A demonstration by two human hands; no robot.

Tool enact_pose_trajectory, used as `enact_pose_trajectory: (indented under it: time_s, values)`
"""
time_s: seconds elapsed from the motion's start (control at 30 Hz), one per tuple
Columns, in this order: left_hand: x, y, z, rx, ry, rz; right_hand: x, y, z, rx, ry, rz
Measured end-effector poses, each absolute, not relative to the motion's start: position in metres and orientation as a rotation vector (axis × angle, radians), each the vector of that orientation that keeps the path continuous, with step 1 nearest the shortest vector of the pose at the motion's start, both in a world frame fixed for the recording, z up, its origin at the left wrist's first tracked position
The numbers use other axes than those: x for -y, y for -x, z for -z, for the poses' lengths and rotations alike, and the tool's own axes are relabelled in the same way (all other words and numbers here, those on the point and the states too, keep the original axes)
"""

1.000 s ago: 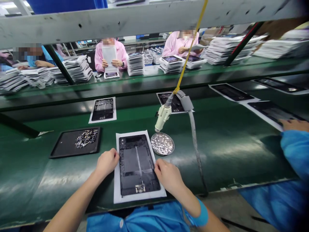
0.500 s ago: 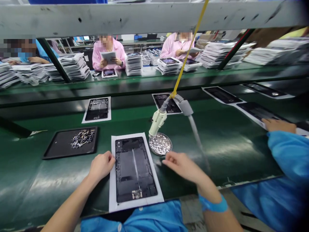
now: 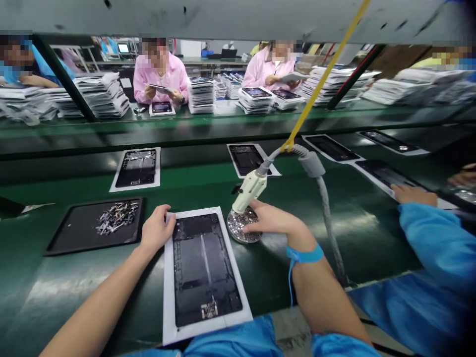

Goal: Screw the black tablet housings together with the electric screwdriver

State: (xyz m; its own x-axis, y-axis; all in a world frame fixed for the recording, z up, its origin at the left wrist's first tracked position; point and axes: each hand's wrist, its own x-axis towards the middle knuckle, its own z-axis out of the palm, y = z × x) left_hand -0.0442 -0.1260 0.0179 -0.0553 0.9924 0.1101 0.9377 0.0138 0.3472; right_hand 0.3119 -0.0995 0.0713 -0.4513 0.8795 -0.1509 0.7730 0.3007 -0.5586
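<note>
A black tablet housing (image 3: 193, 258) with its inside facing up lies on a white sheet (image 3: 170, 317) in front of me. My left hand (image 3: 158, 229) is at its upper left corner, thumb at the sheet's edge, forefinger apart from the thumb. My right hand (image 3: 266, 218) is over a round dish (image 3: 238, 237) of small shiny pieces, thumb and fingers apart. An electric screwdriver (image 3: 250, 191) hangs tip down over this dish; the right fingertips are partly hidden behind it. Whether they touch it I cannot tell.
A black tray (image 3: 78, 230) of small loose parts stands at left. More housings (image 3: 137, 168) lie along the green bench. A yellow strap (image 3: 327, 74) and grey cable (image 3: 327, 223) hang at right. A co-worker's hand (image 3: 414, 195) rests on another housing; people in pink sit opposite.
My right hand has moved from beside the dish to over it, close to the screwdriver, its fingers spreading. My left forefinger has come away from the thumb. The view has shifted slightly.
</note>
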Motion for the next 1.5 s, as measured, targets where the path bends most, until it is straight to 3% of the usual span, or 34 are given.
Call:
enact_pose_trajectory:
  time_s: [0.27,0.43,0.6,0.8,1.0,1.13,1.2,1.33,1.5]
  values:
    - [0.121,0.052,-0.014,-2.009,-2.072,-0.462,0.127,-0.294,-0.043,2.491,1.686,-0.631]
    - [0.121,0.051,-0.013,-2.007,-2.06,-0.482,0.124,-0.3,-0.052,2.412,1.665,-0.745]
    - [0.122,0.048,-0.011,-1.956,-2.095,-0.505,0.101,-0.296,-0.063,1.942,1.534,-0.865]
    - [0.124,0.046,-0.011,-1.99,-2.115,-0.462,0.083,-0.256,-0.077,1.3,1.086,-1.018]
    - [0.13,0.043,-0.003,-1.959,-2.166,-0.618,0.098,-0.249,-0.074,1.213,1.001,-0.897]
    - [0.108,0.074,-0.024,-1.987,-2.322,-0.731,0.105,-0.251,-0.065,1.243,0.997,-0.85]
    - [0.083,0.106,-0.047,-2.126,-2.337,-0.573,0.106,-0.252,-0.062,1.237,1.021,-0.853]
    - [0.029,0.175,-0.085,-2.205,-2.318,0.351,0.105,-0.256,-0.06,1.235,1.06,-0.856]
    - [-0.002,0.209,-0.086,-2.049,-2.345,0.673,0.104,-0.258,-0.061,1.269,1.09,-0.818]
